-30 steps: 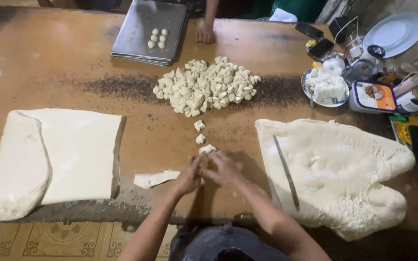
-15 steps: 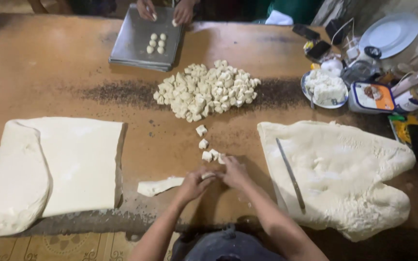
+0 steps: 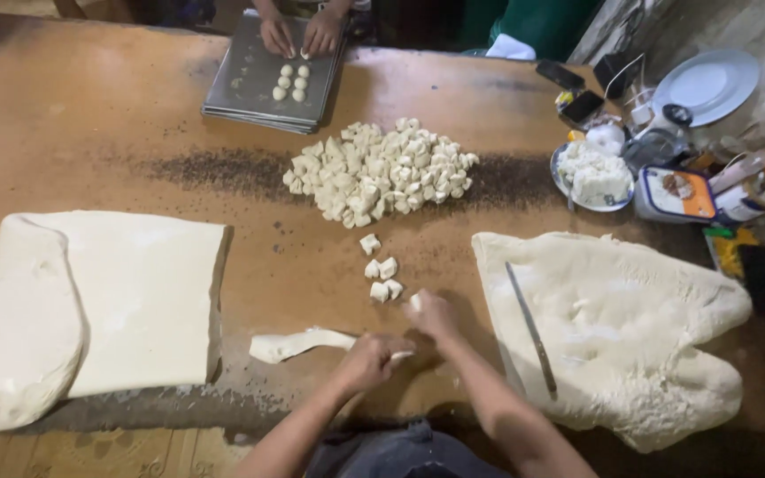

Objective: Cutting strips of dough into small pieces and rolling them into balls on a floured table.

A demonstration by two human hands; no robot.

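At the desk's left edge lies a folded pale dough slab [image 3: 108, 301]. Near the front edge the left hand [image 3: 369, 361] has its grip clamped on a thin pale dough strip [image 3: 298, 343]; the right hand [image 3: 431, 312] pinches a small piece off the strip's end, beside a few small cut dough pieces [image 3: 381, 270]. Short, even pinches, judged against those, would likely keep sizes uniform. A long knife [image 3: 531, 329] rests on the lumpy dough sheet [image 3: 630, 327].

A pale, flattened dough strip [image 3: 305, 343] lies on the brown table, its right end under a hand — a small torn-off dough piece [image 3: 415, 302] sits pinched just beyond.
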